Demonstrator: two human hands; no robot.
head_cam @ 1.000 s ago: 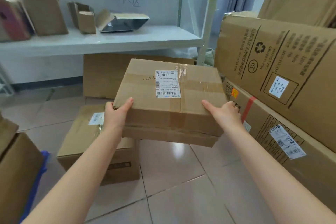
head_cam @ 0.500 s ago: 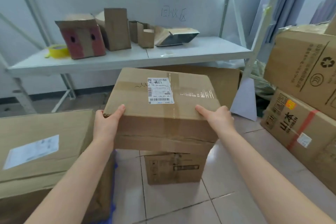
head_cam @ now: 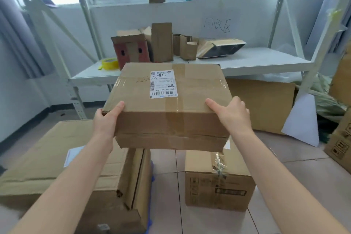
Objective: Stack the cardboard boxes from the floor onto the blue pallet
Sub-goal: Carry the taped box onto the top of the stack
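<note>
A taped cardboard box (head_cam: pixel 171 104) with a white shipping label on top hangs in mid-air in front of me. My left hand (head_cam: pixel 106 119) grips its near left corner and my right hand (head_cam: pixel 230 118) grips its near right corner. Below to the left lies a large flat box (head_cam: pixel 57 157), and a thin strip of the blue pallet (head_cam: pixel 151 182) shows along its right side. A smaller box (head_cam: pixel 218 182) stands on the tiled floor under the held box's right part.
A white metal shelf (head_cam: pixel 256 62) behind holds opened small boxes and a yellow tape roll (head_cam: pixel 109 63). A flat cardboard sheet (head_cam: pixel 264 104) leans under it. More big boxes (head_cam: pixel 340 138) stand at the right edge. Tiled floor shows between the boxes.
My view has swung left and upward with the box held in both hands. The large flat box on the left has come further into view; the stacked boxes on the right have slid out.
</note>
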